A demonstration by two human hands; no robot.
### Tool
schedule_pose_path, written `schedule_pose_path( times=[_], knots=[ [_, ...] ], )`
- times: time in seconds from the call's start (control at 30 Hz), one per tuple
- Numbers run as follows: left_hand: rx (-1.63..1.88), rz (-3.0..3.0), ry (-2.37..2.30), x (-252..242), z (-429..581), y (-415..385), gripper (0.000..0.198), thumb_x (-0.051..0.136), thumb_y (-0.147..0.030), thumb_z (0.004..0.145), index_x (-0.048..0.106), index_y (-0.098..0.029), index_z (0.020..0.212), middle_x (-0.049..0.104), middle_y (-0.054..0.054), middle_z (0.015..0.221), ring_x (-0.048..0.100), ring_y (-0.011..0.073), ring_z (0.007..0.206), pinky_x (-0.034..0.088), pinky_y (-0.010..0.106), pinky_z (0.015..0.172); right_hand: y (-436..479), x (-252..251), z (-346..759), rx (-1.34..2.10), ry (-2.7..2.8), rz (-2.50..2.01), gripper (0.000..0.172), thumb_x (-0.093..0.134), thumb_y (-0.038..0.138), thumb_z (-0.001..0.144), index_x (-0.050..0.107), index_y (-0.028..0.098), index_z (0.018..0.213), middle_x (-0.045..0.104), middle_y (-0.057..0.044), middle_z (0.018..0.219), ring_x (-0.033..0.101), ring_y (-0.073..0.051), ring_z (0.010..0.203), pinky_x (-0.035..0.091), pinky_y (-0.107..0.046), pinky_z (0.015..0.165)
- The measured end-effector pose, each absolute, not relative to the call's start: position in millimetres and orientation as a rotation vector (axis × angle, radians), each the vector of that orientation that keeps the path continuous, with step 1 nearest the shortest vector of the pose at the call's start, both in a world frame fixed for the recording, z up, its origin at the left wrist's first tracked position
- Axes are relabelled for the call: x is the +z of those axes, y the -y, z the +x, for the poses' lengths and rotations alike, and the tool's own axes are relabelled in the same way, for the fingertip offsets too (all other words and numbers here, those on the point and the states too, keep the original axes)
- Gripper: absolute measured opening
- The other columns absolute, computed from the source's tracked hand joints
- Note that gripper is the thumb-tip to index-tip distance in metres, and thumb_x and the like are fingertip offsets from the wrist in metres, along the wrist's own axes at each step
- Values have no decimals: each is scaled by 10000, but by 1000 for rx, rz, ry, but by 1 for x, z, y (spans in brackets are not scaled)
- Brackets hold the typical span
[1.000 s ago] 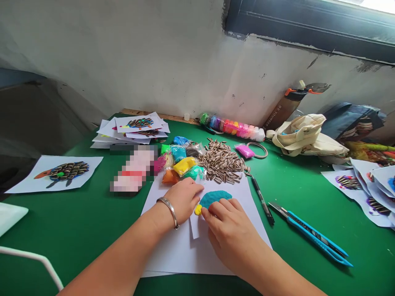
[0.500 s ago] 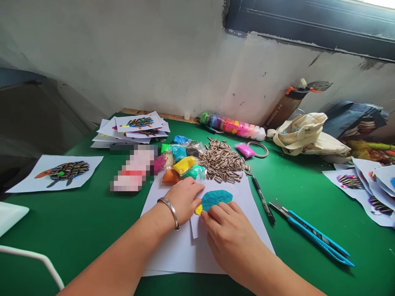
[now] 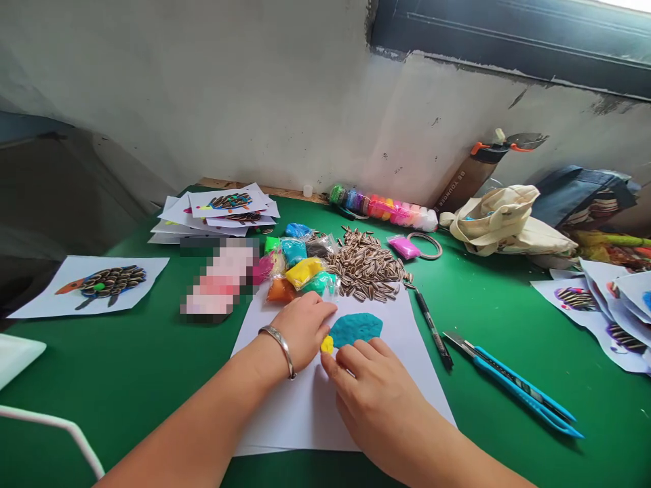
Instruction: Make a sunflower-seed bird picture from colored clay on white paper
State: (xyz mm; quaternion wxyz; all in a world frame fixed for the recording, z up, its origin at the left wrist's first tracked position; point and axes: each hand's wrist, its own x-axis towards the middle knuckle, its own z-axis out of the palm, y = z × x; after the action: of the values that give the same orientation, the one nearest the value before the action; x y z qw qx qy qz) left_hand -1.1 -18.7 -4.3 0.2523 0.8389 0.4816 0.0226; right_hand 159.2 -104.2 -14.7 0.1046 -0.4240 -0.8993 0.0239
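Note:
A flat teal clay oval (image 3: pixel 357 329) lies on the white paper (image 3: pixel 285 423) in front of me. A small lump of yellow clay (image 3: pixel 327 344) is stuck at its lower left end. My left hand (image 3: pixel 300 332), with a silver bangle at the wrist, rests on the paper left of the clay. Its fingers are stretched out, with the thumb end close beside the yellow lump. My right hand (image 3: pixel 373 383) has its fingers bent, and a fingertip presses the yellow clay from below. The curled knuckles cover the lower edge of the teal oval. The underside of this hand is hidden.
Behind the paper are bagged clays (image 3: pixel 304 272) and a pile of sunflower seeds (image 3: pixel 367 266). To the right lie a black pen (image 3: pixel 434 330) and a blue craft knife (image 3: pixel 519 390), its blade showing. Finished seed pictures (image 3: pixel 109 285) are at the left.
My right hand has shifted slightly left and down along the yellow clay, which looks more rounded. A pale strip below it no longer shows. The left hand has stayed put.

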Motion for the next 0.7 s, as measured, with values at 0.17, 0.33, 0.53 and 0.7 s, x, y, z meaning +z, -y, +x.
schedule_pose_path(
  times=[0.17,0.33,0.53,0.7],
  knots=[
    [81,2255,-1324,-5,0,18,367,387,-132,892,619,-201,1167,577,99,1064,582,211,958,469,321,866,105,-17,158,69,2704,-1287,435,536,156,831,487,175,1263,545,-32,818,426,-179,700,226,-349,627],
    [91,2266,-1327,-8,0,17,372,407,-122,874,622,-216,1163,578,92,1063,585,210,956,469,315,867,103,-22,157,33,2736,-1326,449,559,148,812,491,163,1255,553,-42,820,441,-180,690,224,-350,619],
    [105,2267,-1329,-10,-2,18,370,423,-117,860,622,-216,1157,574,92,1056,585,214,944,474,319,853,106,-23,157,56,2787,-1288,435,561,157,806,495,121,1235,561,-56,829,464,-185,707,236,-360,619],
    [103,2264,-1327,-11,-2,17,364,415,-122,860,630,-223,1135,576,86,1040,587,209,922,480,312,827,106,-20,157,98,2762,-1321,482,536,152,827,447,154,1301,561,-39,831,476,-180,699,259,-357,624]
  ],
)
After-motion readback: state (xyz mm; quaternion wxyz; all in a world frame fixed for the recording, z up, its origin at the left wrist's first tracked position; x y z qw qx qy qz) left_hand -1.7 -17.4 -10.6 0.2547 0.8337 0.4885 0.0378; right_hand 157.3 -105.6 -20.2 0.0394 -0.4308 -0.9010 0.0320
